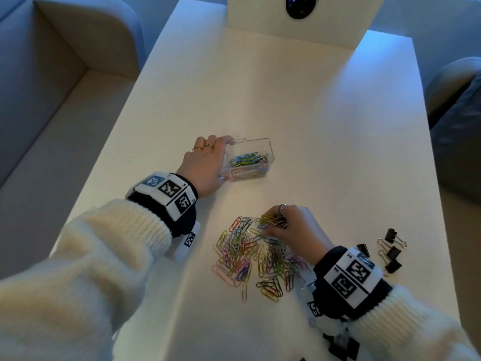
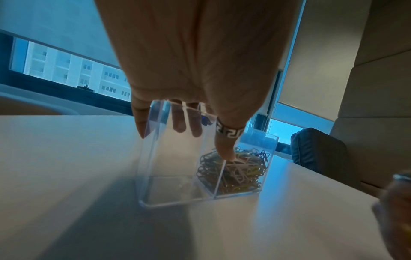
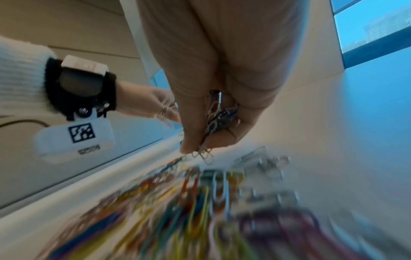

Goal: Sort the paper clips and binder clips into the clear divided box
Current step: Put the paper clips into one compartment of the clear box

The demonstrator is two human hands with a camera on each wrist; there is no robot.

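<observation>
The clear divided box (image 1: 270,152) stands mid-table; my left hand (image 1: 208,162) grips its left end. In the left wrist view my left hand (image 2: 200,140) has its thumb on the near wall and its fingers behind the far wall of the box (image 2: 169,176). One compartment is empty, the other holds coloured paper clips (image 2: 240,172). My right hand (image 1: 286,225) pinches a bunch of paper clips (image 3: 213,123) just above the far end of the loose pile of paper clips (image 1: 250,256). Several black binder clips (image 1: 390,251) lie to the right of my right wrist.
The white table (image 1: 286,87) carries a white upright board with a dark lens (image 1: 299,6) at its far end. A sofa (image 1: 52,87) runs along the left and a dark chair (image 1: 458,126) stands at the right. More black clips (image 1: 343,345) lie under my right sleeve.
</observation>
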